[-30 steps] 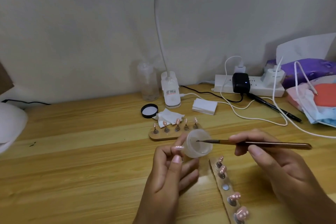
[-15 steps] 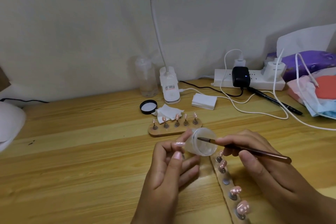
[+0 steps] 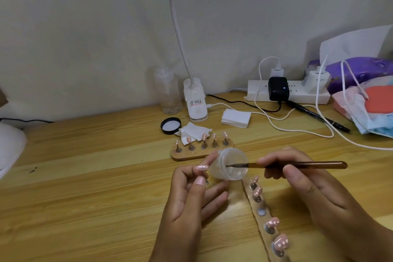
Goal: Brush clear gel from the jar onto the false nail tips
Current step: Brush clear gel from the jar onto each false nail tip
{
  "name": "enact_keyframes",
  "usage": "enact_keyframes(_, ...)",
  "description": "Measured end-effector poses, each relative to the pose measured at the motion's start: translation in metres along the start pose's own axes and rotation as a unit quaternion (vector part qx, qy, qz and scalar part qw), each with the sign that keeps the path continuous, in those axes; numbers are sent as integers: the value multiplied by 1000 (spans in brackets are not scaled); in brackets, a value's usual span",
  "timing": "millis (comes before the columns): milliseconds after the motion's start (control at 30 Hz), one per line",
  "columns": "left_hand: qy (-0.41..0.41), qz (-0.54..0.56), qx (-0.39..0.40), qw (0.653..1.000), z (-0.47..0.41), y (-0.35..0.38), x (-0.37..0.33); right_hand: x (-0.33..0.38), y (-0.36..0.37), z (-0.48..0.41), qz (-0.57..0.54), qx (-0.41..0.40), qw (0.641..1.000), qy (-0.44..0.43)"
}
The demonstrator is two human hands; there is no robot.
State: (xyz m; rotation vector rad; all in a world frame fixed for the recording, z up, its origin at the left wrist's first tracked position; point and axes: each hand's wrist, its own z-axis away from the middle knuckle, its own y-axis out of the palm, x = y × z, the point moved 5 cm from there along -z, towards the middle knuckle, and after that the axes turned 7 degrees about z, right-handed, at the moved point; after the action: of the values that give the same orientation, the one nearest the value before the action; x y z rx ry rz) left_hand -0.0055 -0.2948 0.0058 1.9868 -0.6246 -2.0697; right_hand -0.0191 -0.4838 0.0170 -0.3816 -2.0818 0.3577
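**item: gel jar and fine brush, loading step**

- jar (image 3: 230, 164): small, translucent, uncapped. it is held off the wooden table (image 3: 85, 176) in the left hand (image 3: 191, 195), whose fingers are curled round its wall. it is tilted with the mouth turned toward the right hand (image 3: 297, 178), judged so that the gel can be reached sideways.
- brush (image 3: 297, 165): thin, brown-handled. it is pinched near the bristle end by the thumb and fingers of the right hand and kept almost level, with the bristles passed in through the jar's mouth. whether gel is on them cannot be told.
- false nail tip (image 3: 201, 167): pink with white dots. it is pinched in the same left hand between thumb and forefinger, just beside the jar, judged so that it can be coated without the jar being set down.
- near holder strip (image 3: 254, 200): laid under the right hand, running toward the viewer. four mounted tips (image 3: 272, 223) are carried and one seat (image 3: 261, 212) is left bare, probably that of the held tip.
- far holder block (image 3: 200, 153): set behind the jar, with five tips stood upright on it.
- black lid (image 3: 170, 125): laid inner face up beside a crumpled wipe (image 3: 192, 131), well apart from the jar.

status: gel is judged to be in the course of pick-up, and the held tip is judged not yet coated.
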Motion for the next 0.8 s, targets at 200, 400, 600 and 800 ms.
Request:
enact_keyframes(200,-21,48,-58,997,-5,-9,1,5,-9,-4,-68,-10,996,60)
enact_keyframes(400,-24,64,-67,995,-6,-9,-1,6,-13,-9,-79,-18,994,77)
enact_keyframes(600,-29,81,-67,994,-6,-8,-1,6,-16,-10,-72,-28,995,68)
enact_keyframes(800,-28,85,-66,994,-6,-9,-1,-1,-17,-11,-93,-36,993,66)
